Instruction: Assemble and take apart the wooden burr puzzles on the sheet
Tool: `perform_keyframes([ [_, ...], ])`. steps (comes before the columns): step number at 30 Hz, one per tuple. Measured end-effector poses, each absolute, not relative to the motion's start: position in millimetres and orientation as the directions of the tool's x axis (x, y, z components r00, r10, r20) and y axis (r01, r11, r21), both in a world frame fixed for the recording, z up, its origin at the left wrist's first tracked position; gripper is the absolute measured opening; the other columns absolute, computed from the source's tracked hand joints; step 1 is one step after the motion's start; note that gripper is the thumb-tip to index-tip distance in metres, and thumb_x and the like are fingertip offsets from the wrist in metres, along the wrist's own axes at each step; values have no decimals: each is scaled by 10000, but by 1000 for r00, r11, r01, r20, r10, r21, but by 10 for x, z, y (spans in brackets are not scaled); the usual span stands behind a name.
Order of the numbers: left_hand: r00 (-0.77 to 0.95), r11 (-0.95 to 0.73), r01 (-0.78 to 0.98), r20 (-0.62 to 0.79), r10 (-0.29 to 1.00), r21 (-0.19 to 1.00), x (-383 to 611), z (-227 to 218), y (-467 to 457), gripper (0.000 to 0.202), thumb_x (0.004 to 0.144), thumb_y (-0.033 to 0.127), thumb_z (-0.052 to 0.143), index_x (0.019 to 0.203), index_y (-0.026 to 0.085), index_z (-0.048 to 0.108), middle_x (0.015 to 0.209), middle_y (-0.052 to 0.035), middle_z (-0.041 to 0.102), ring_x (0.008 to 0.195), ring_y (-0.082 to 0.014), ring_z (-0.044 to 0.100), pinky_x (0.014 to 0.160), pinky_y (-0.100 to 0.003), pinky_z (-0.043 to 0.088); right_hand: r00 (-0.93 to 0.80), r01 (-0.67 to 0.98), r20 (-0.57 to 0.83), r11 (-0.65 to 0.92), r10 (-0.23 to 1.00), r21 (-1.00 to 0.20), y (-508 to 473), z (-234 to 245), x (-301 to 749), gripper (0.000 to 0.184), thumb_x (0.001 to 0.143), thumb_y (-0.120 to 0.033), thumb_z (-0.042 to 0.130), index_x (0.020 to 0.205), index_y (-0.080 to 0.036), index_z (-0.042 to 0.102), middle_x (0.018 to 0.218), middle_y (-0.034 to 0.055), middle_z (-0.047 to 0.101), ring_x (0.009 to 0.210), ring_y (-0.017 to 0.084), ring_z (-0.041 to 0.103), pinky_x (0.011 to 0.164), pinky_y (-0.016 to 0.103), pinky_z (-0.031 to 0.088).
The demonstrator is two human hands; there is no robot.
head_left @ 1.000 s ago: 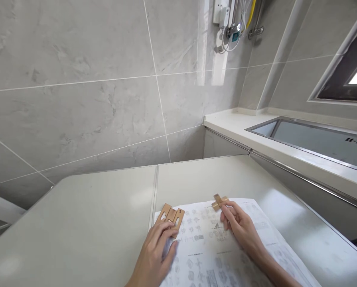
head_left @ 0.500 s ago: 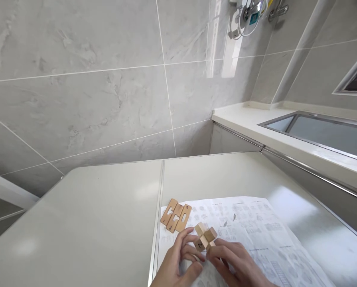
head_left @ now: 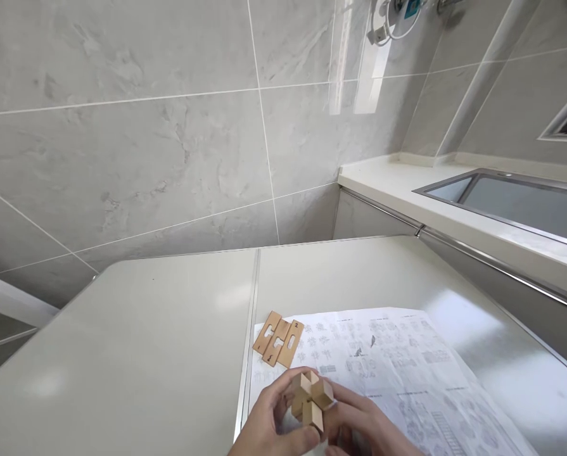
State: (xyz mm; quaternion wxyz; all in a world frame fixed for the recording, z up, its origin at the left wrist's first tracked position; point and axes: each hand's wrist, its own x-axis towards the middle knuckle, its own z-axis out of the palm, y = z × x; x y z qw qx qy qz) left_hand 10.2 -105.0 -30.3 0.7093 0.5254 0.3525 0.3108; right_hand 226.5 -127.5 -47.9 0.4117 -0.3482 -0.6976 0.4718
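A wooden burr puzzle (head_left: 313, 400) of interlocking pale blocks is held up between both hands above the printed sheet. My left hand (head_left: 276, 418) curls around its left side, with the thumb at the front under it. On the right side, the fingers of my right hand (head_left: 359, 421) grip the puzzle, and some of those fingertips are hidden behind it. Just beyond my left hand lie flat wooden pieces (head_left: 278, 339) with cut-out slots and handwritten numbers, set side by side at the sheet's left corner.
A large creased paper sheet (head_left: 407, 367) with printed diagrams covers the right part of the white table (head_left: 169, 342). A seam runs down the tabletop. Behind it stands a grey tiled wall (head_left: 169, 158); a counter (head_left: 373, 180) with a sink (head_left: 511, 196) is at the right.
The burr puzzle has turned, and its numbered face no longer shows. Both hands have closed in around it, slightly lower and to the left. The camera view has shifted a little.
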Motion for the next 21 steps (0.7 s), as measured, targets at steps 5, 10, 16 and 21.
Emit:
perform_keyframes([
  [5,462,223,-104,-151,874,969,107,-399,-1071,809,733,622,900,1392,233,637,1384,-167,651,1321,-384,602,1149,-508,448,-496,-67,-27,-69,868,-995,-1278,-505,2338,401,980,-638,632,1111,-275,523,816,28,688,693,186,644,673,305,527],
  [10,495,179,-53,-130,859,982,53,-458,-1071,876,691,651,909,1411,235,634,1414,-177,648,1352,-414,582,1173,-550,433,-497,-68,-68,-117,865,-991,-1266,-464,2372,472,1000,-693,545,1210,-272,585,1019,67,670,778,200,639,742,348,551],
  [16,571,196,59,-194,797,979,35,-365,-1102,796,688,510,940,1393,265,665,1467,-161,634,1351,-402,593,1153,-523,477,-533,155,-243,-189,810,-970,-1240,-267,2404,487,931,-727,608,966,-253,716,883,37,594,827,227,545,748,320,472],
  [21,569,158,134,-206,796,978,39,-355,-1136,720,703,440,930,1368,282,704,1400,-143,690,1351,-397,595,1121,-508,513,-648,82,-194,-186,736,-979,-1192,-199,2378,496,914,-663,692,738,-212,582,746,-22,407,699,151,360,646,266,347],
])
